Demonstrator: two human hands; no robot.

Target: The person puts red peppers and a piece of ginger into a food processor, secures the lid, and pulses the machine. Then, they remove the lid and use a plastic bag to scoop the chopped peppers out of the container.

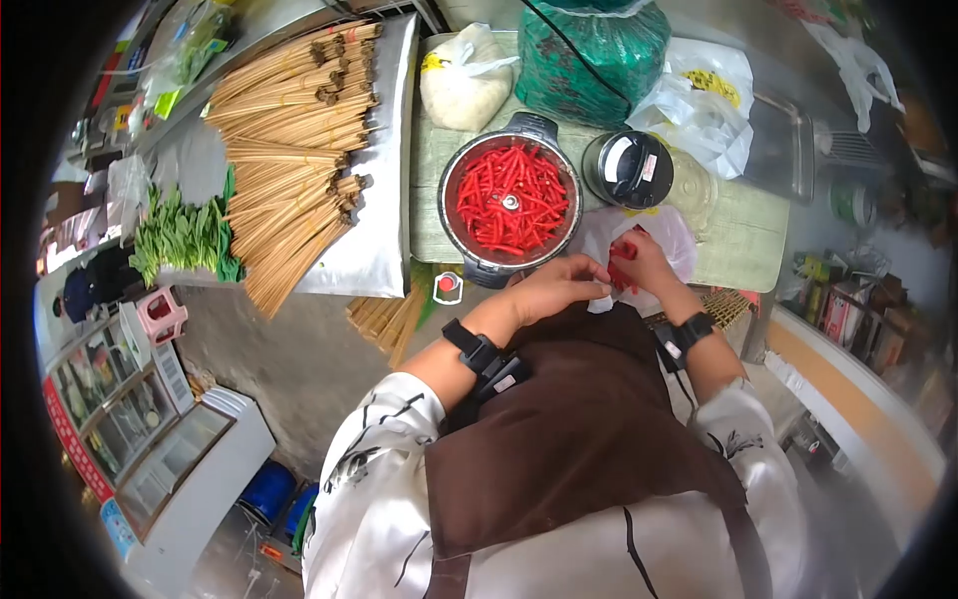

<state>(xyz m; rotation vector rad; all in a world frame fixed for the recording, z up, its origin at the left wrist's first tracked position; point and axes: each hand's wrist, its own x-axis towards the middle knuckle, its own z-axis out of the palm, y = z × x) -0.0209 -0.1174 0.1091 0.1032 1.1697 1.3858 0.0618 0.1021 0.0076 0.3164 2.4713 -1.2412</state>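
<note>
Currently, loose chilies [621, 279] are being worked in a thin plastic bag [683, 236] set just right of & slightly nearer than the bowl [443, 195]. By the L hand [554, 290], the bag's near edge seems to be pinched btwn thumb & fingertips, by the bowl's near-right side. By the R hand [647, 265], reached into the bag, chilies are gripped in curled fingers; how many can't be told. The main lot of chilies lies in the bowl, w/ the tip of the spindle [511, 202] left showing amid them.

Just right of the bowl, the black-topped unit [639, 172] is stood; behind it, the green bag [589, 62]; well left, the skewers [289, 150].

For good handling, the bag mouth is best kept wide & steady w/ the L hand, nr the bowl, so nothing's spilt. Small, loose handfuls should be taken, w/o squeezing, b/c crushed chilies may leave juice on bare skin. Stems & bits of plastic should be checked for, & chilies kept below the bowl's rim & off the spindle tip.
</note>
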